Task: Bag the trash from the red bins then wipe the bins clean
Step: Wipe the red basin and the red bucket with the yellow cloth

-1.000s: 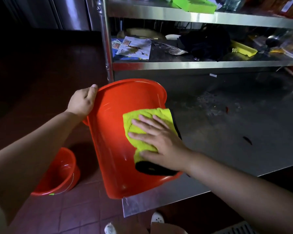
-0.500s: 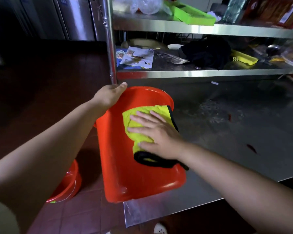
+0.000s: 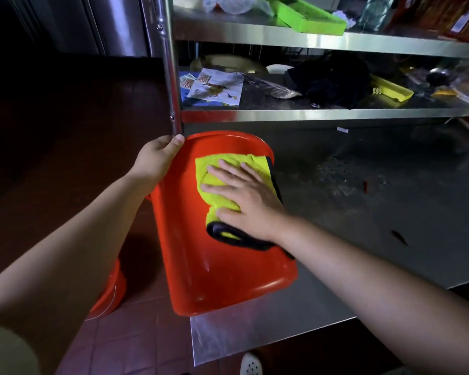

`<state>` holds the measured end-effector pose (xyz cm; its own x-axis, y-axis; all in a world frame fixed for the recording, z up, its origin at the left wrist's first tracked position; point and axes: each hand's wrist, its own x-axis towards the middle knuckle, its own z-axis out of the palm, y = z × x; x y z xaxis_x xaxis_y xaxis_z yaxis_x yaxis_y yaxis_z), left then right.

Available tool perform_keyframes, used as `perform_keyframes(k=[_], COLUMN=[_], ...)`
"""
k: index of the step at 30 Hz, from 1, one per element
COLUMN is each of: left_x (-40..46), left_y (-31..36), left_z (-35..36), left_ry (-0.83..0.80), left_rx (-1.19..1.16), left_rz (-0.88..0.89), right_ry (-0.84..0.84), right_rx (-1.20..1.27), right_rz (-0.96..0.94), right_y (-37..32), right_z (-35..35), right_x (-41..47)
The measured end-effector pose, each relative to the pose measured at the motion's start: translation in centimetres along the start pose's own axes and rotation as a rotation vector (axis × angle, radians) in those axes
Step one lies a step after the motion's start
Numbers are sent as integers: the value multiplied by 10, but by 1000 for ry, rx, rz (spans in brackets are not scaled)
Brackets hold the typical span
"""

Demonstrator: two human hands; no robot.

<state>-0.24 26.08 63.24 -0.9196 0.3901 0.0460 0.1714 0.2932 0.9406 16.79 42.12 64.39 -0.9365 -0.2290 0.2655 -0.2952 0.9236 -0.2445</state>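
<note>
A red bin (image 3: 190, 253) lies tipped on its side at the left corner of a steel table (image 3: 363, 212). My left hand (image 3: 155, 158) grips its far rim beside the shelf post. My right hand (image 3: 244, 198) lies flat, fingers spread, pressing a yellow cloth with a black edge (image 3: 217, 169) against the bin's wall. A second red bin (image 3: 111, 290) stands on the tiled floor below, mostly hidden behind my left forearm.
A steel shelf unit (image 3: 309, 115) rises behind the bin, its post (image 3: 171, 77) close to my left hand. Papers (image 3: 217, 87), a black cloth (image 3: 333, 77) and green trays (image 3: 309, 14) lie on its shelves. Small scraps (image 3: 398, 236) dot the tabletop. A white shoe (image 3: 251, 364) shows below.
The bin's rim has shifted right and farther along the table's corner with my left hand on it. My right hand has slid the cloth up the bin toward the rim.
</note>
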Motion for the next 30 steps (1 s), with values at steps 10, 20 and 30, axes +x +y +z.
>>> perform_keyframes(k=[10, 20, 30], left_x=[-4, 11, -26], left_y=[7, -2, -16], left_z=[-6, 2, -8], left_ry=[-71, -21, 100], left_rx=[-50, -100, -172], left_rz=[-71, -63, -7], right_ry=[30, 19, -55], right_rx=[135, 54, -119], right_rz=[-14, 140, 73], right_y=[-15, 23, -5], right_z=[16, -4, -1], right_x=[-93, 32, 28])
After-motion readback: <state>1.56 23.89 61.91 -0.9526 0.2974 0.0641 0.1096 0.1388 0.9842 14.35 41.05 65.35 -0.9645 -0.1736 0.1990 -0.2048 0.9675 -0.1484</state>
